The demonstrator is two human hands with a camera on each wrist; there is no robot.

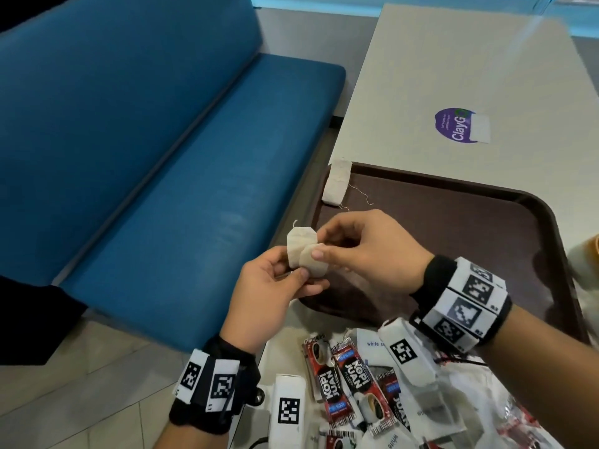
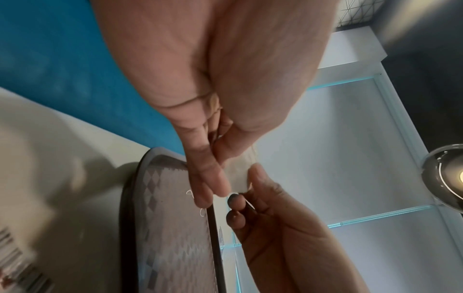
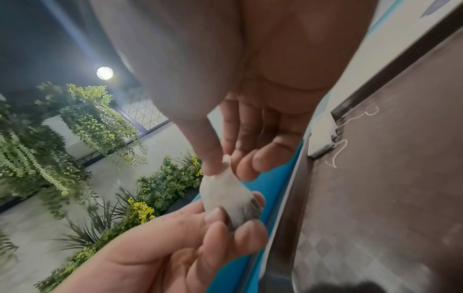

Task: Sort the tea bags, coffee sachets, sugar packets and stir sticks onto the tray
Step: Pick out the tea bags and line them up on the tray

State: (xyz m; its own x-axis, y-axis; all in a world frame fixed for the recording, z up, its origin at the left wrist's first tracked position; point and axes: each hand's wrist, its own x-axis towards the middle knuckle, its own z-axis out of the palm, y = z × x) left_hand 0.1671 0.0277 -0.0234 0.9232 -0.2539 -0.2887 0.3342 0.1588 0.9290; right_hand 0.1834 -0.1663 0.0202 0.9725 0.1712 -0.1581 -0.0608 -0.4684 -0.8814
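Two small beige tea bags (image 1: pixel 303 252) are held together in the air just off the near-left corner of the brown tray (image 1: pixel 453 222). My left hand (image 1: pixel 293 270) pinches their lower end. My right hand (image 1: pixel 322 246) pinches the upper end; the right wrist view shows its thumb and finger on the top of a tea bag (image 3: pixel 223 190). Two more tea bags (image 1: pixel 337 181) lie with loose strings on the tray's far-left corner. Red and black coffee sachets (image 1: pixel 350 384) and white sugar packets (image 1: pixel 372 343) lie piled on the table near me.
A blue padded bench (image 1: pixel 194 189) runs along the left of the beige table (image 1: pixel 453 76), which carries a purple sticker (image 1: pixel 453 124). A crumpled clear plastic bag (image 1: pixel 470 400) lies over the pile at the bottom right. A pale cup-like object (image 1: pixel 585 257) stands at the tray's right edge.
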